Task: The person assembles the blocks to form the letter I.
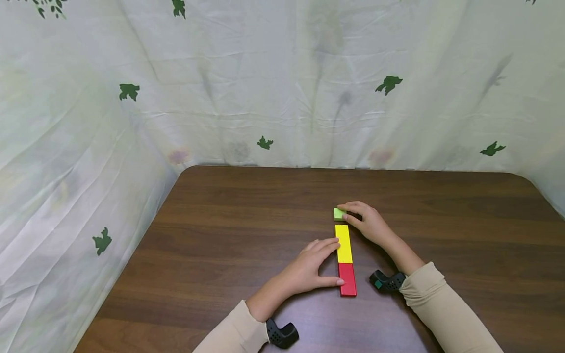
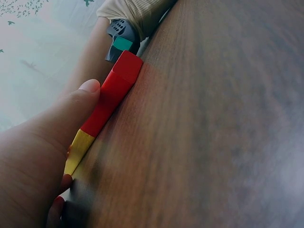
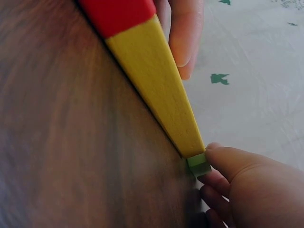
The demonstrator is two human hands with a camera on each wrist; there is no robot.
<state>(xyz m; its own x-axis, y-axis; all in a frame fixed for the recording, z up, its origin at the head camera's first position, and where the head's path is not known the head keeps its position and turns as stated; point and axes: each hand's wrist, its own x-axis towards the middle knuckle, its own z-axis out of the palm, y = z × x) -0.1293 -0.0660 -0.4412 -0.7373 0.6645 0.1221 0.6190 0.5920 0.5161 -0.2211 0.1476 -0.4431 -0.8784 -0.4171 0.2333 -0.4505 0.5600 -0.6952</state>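
Note:
A red block (image 1: 347,280) and a longer yellow block (image 1: 344,243) lie end to end in a line on the table. My left hand (image 1: 309,271) reaches them from the left, thumb on the red block and fingertips on the yellow one, fingers fairly straight. Beyond the yellow block's far end is a small light green block (image 1: 338,214), a narrow gap between them in the head view. My right hand (image 1: 370,224) pinches this green block from its right side. In the right wrist view, the green block (image 3: 198,165) shows at the yellow block's end, beside the thumb.
The brown wooden table (image 1: 229,220) carries the blocks. Behind it and at its left hangs a pale cloth (image 1: 282,88) with green leaf shapes. A black wrist device (image 1: 282,335) sits at the left cuff, and another black device (image 1: 387,282) at the right.

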